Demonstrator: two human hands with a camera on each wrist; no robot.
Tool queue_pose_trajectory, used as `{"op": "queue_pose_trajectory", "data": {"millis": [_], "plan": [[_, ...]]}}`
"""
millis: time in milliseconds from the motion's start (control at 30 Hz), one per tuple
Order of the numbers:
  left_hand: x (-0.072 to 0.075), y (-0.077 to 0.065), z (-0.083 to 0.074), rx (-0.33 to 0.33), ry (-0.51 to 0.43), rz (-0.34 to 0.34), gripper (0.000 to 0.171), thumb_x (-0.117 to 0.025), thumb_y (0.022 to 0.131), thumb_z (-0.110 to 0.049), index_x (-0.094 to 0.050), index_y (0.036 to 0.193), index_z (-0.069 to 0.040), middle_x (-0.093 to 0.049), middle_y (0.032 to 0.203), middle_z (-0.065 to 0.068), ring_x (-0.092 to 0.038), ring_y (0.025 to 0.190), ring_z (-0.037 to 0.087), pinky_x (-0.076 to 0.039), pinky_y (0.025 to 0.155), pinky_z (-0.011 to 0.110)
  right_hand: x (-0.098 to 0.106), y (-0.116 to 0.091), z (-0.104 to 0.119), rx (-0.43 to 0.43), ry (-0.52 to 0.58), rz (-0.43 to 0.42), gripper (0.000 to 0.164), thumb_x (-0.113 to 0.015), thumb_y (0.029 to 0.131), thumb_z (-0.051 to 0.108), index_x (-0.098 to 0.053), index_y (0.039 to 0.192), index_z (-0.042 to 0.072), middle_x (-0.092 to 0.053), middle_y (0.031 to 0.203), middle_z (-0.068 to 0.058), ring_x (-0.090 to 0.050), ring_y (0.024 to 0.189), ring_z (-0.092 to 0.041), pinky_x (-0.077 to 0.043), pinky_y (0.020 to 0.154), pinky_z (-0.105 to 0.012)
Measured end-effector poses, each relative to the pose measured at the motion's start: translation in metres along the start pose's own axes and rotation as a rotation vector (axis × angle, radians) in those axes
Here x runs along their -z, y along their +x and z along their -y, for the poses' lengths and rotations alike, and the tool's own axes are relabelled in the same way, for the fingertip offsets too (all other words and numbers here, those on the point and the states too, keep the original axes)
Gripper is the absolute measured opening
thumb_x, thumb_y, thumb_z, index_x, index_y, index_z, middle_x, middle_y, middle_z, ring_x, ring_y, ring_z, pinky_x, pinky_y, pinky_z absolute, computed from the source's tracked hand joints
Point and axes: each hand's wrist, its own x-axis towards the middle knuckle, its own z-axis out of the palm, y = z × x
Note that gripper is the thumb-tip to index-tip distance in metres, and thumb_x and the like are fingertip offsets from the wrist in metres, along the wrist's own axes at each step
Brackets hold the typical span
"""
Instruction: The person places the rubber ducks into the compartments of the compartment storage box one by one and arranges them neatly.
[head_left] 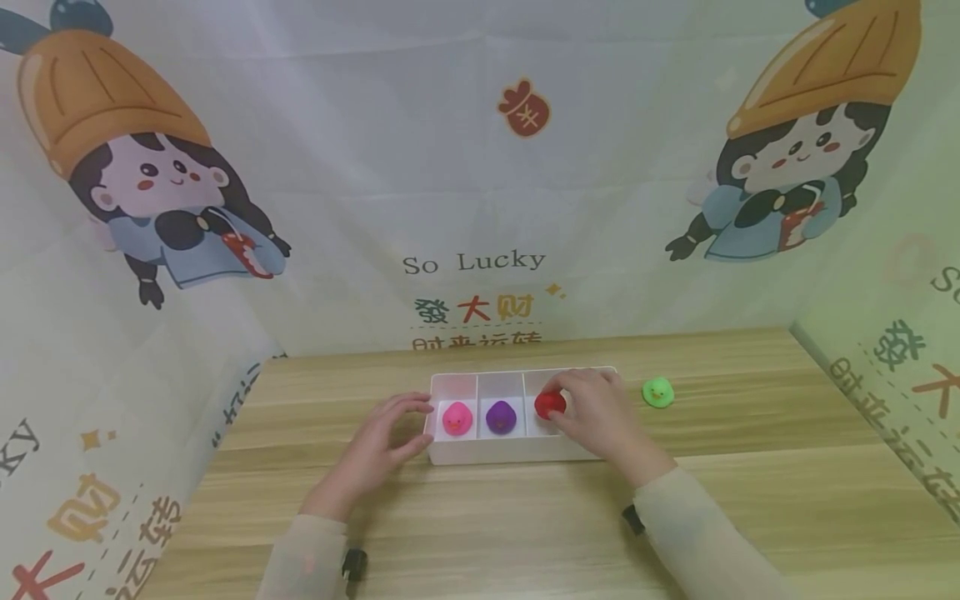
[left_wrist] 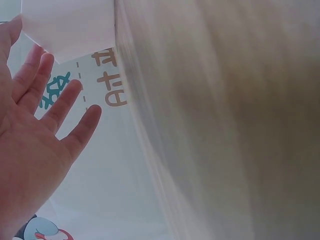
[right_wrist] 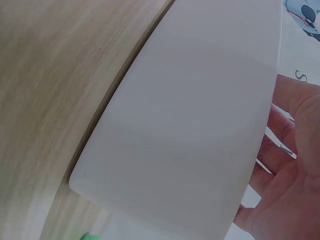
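Note:
A white divided box (head_left: 480, 452) lies crosswise on the table. Its left compartment holds a pink rubber duck (head_left: 457, 418), and a purple rubber duck (head_left: 501, 417) sits in the one beside it. My right hand (head_left: 600, 412) reaches over the right part of the box and pinches a red rubber duck (head_left: 551, 406) at the third compartment from the left. That hand covers the box's right end. At the opposite end, my left hand (head_left: 378, 446) has its fingertips against the box, with fingers extended and spread in the left wrist view. A green rubber duck (head_left: 658, 392) rests on the table right of the box.
The wood-grain table (head_left: 525, 525) extends around the box on all sides. Behind it hangs a printed cloth (head_left: 360, 200) with cartoon figures and lettering, and similar cloth borders the left and right sides.

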Motion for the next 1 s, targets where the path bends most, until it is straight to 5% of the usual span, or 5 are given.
{"op": "queue_pose_trajectory", "data": {"millis": [1000], "plan": [[0.0,0.0,0.0,0.012,-0.01,0.004,0.04,-0.078,0.093,-0.019,-0.065,0.13,-0.012,-0.055,0.152,0.006,-0.044,0.147,0.035,-0.031,0.124,0.06,-0.006,0.014,-0.002,0.003,0.016,0.159,0.02,-0.085,0.083,0.014,-0.073,0.099,0.019,-0.075,0.096,0.006,-0.067,0.101,-0.02,-0.033,0.113,-0.068]]}}
